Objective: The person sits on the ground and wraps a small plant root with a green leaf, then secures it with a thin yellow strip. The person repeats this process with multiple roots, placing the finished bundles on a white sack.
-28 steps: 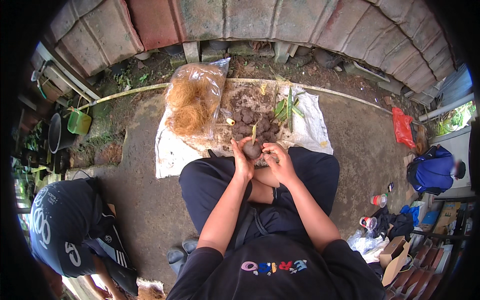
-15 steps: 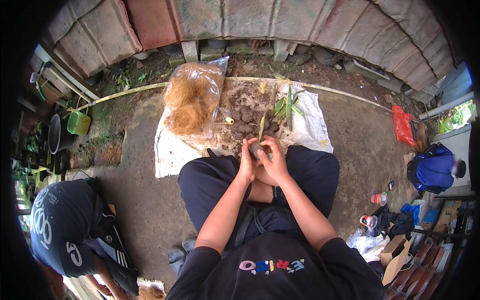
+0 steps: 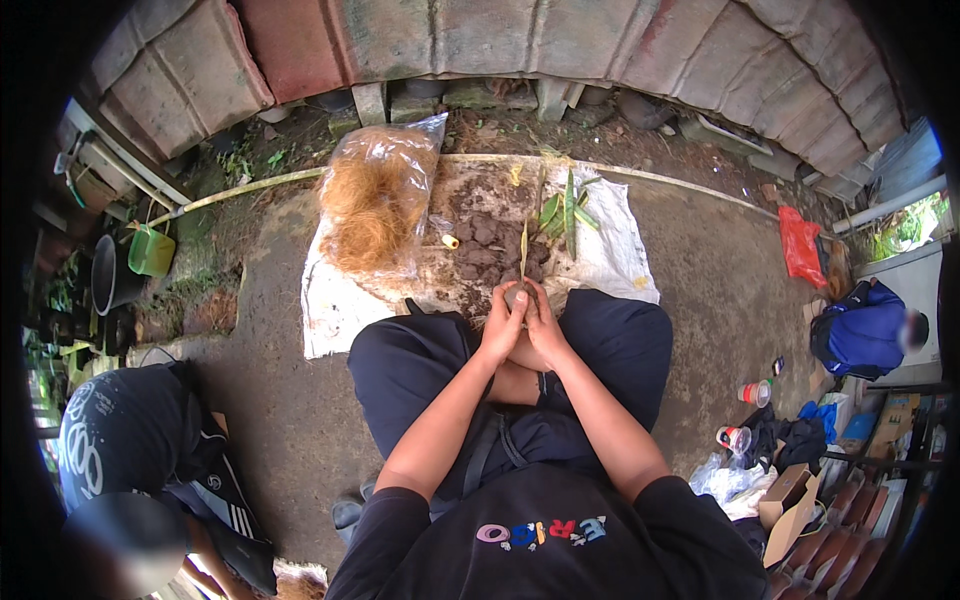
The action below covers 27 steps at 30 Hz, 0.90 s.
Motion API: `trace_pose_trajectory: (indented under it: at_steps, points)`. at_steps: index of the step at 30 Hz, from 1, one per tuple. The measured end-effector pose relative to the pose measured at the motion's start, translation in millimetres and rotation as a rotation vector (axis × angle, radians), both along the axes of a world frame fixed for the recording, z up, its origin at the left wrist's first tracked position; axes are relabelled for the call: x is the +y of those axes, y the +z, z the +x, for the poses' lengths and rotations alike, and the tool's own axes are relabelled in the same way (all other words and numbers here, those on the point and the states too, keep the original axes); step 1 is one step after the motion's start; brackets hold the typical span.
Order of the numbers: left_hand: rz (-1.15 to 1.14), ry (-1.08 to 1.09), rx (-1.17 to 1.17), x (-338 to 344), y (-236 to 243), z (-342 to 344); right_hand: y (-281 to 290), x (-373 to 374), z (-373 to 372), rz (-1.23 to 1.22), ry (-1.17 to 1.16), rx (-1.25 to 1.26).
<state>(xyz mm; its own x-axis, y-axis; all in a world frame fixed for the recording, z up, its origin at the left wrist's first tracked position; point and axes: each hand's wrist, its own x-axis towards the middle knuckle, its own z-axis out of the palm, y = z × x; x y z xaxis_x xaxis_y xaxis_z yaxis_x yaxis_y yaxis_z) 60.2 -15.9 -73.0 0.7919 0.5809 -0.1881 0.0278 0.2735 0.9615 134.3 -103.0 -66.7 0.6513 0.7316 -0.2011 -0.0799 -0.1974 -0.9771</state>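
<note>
While cupped: two hands (image 3: 522, 322), one cutting (image 3: 523, 250).

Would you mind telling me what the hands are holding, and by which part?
Both hands, left hand and right hand, cup a soil ball at the base of a cutting.

a: we saw the white sack cloth (image 3: 620, 262) smeared with dark brown soil clods (image 3: 487, 243), didn't we?

b: yes, and the clear bag (image 3: 385, 190) held orange-brown fibre. the leaves (image 3: 566, 205) were green, one stalk pale yellow.

a: our trousers (image 3: 620, 345) were navy, our top (image 3: 540, 545) black with pink, yellow and blue letters.

b: we noted a green can (image 3: 151, 251), a black pot (image 3: 108, 272), a red bag (image 3: 801, 245), and a blue jacket (image 3: 858, 335).
</note>
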Motion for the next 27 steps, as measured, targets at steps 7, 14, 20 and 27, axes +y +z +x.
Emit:
trace_pose_trajectory:
  at_steps: [7, 14, 20, 27]
  points:
    - [0.275, -0.068, 0.202, -5.5, -6.0, -2.8, 1.0, -17.6, -15.5, -0.007, -0.072, 0.103]
    - [0.386, -0.103, 0.217, -5.9, -10.1, -4.9, -21.1, -26.0, -13.7, 0.070, -0.051, 0.209]
    - [0.468, -0.114, 0.267, -5.9, -3.9, -9.5, -20.0, -25.8, -15.0, 0.096, -0.059, 0.239]
    - [0.694, -0.074, 0.161, -9.2, 4.7, -15.5, -36.7, -25.4, -5.7, 0.160, -0.005, 0.357]
